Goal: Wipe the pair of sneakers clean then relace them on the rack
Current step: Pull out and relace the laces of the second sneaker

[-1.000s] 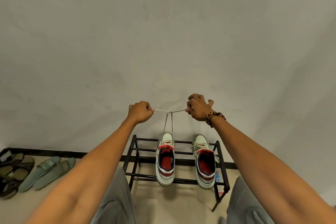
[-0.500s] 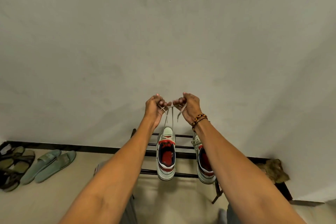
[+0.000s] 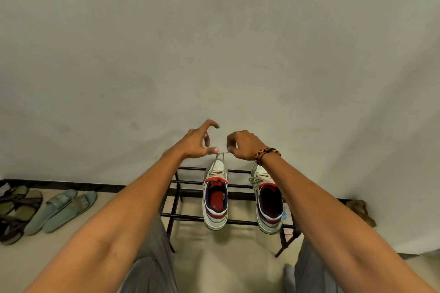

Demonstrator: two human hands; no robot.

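Since half a second ago our left hand [image 3: 197, 144] has opened its upper fingers and spread them, while its thumb and a lower finger seem to pinch the lace [image 3: 220, 157] (we cannot see the contact clearly). Our right hand [image 3: 241, 145] stays curled, its grip pinching the lace's other end just beside the left thumb. Directly below both grips the left sneaker [image 3: 215, 197] sits on the rack [image 3: 188, 216], the right sneaker [image 3: 270, 202] below our right wrist.
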